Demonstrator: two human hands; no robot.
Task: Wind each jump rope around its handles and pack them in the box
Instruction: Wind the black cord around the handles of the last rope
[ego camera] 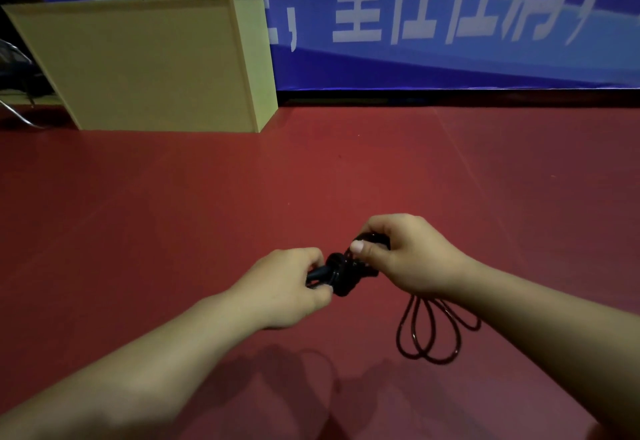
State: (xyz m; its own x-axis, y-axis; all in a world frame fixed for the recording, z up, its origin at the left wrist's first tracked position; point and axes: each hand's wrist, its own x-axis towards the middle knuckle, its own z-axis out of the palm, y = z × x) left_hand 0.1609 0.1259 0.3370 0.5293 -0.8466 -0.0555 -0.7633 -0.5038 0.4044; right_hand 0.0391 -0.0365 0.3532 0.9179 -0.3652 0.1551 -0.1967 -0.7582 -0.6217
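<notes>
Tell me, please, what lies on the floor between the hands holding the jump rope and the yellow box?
Nothing: in the head view only bare red floor separates the left hand, right hand and jump rope from the yellow box.

The red floor (311, 169) lies open between the hands and the yellow box (138, 65), with nothing standing on that stretch, so a hand could travel straight across to the box. The box stands upright against the blue banner (450, 24) and its near wall rises tall, barring any low reach; a hand must go over its top edge. To the right of the box the floor runs bare up to the banner's foot, and there the banner closes the way. To the left of the box, dark metal tubing (14, 107) crowds the corner. Well away from the box, under the right hand (408, 252), loops of dark rope (433, 332) hang close above the floor, apt to snag a low pass.
</notes>
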